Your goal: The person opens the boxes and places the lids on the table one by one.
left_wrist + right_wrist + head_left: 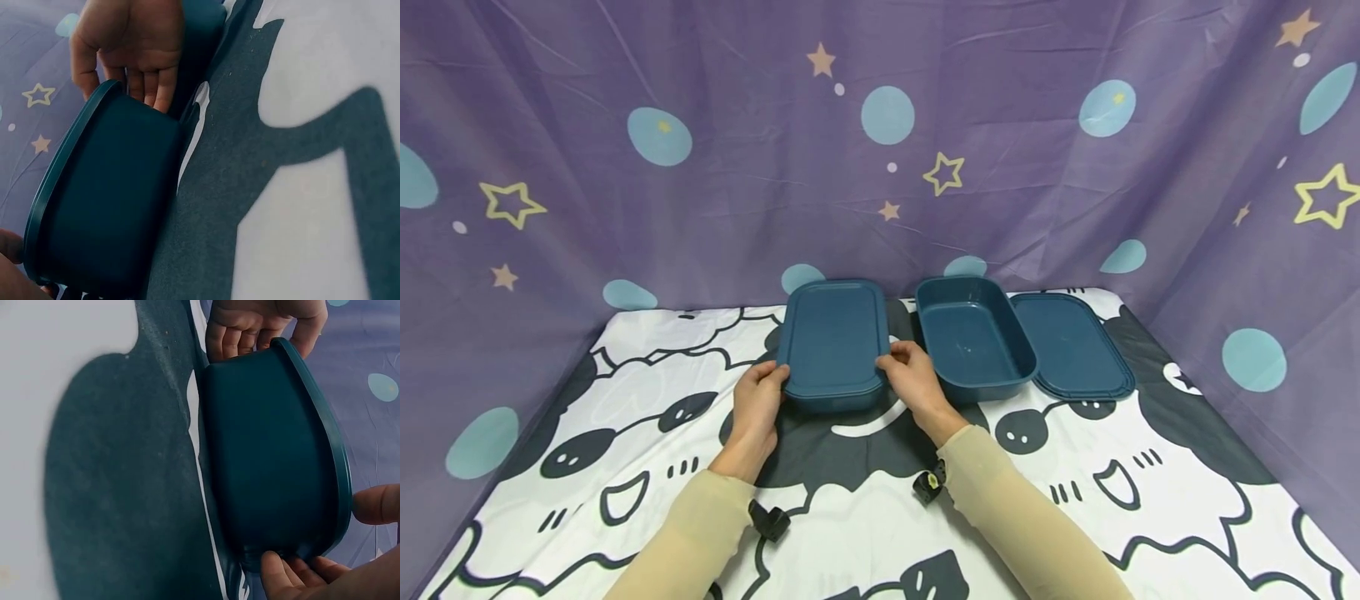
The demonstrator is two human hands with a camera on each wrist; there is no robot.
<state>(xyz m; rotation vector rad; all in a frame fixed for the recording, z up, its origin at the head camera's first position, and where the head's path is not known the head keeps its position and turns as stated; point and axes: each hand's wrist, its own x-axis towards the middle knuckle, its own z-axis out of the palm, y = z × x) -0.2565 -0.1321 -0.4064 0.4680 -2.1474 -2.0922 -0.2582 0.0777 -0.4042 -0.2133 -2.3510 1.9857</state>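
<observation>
A dark blue rectangular food container (835,340) with its lid on stands upright on the sheet in the head view. My left hand (756,408) grips its left side near the front, thumb at the lid's rim. Opposite it, my right hand (919,385) holds the right side, thumb by the rim and fingers lower on the wall. The right wrist view shows the container's front wall (275,450) between both hands, with the right fingers (290,575) under the rim. In the left wrist view most of the left hand is out of frame.
Right of the lidded container stands a matching blue container (973,337) without a lid. A loose blue lid (1071,346) lies flat beyond it. A sheep-patterned sheet (880,517) covers the surface, and a purple curtain (737,217) hangs behind and at both sides.
</observation>
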